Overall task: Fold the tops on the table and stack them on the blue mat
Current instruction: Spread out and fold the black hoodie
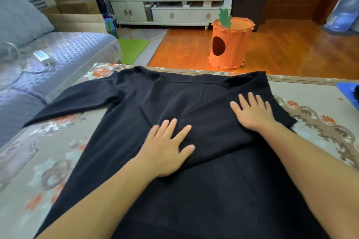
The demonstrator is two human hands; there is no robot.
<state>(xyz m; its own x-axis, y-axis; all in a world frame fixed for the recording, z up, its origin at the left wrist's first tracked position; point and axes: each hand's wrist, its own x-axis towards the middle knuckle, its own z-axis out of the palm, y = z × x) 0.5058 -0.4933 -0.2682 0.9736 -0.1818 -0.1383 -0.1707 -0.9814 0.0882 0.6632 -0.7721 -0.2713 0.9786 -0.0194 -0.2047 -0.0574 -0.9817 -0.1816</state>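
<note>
Two flat hands, left [165, 147] and right [252, 112], press one black top [136, 106].

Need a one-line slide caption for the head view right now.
Both hands, left hand and right hand, press flat on a black top, right side folded in, on the floral table.

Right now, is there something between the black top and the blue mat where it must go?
Nothing visible. The black top lies under both hands; between its right edge and the blue mat at the frame's right edge there is only bare floral tablecloth. Most of the mat is out of view.
</note>
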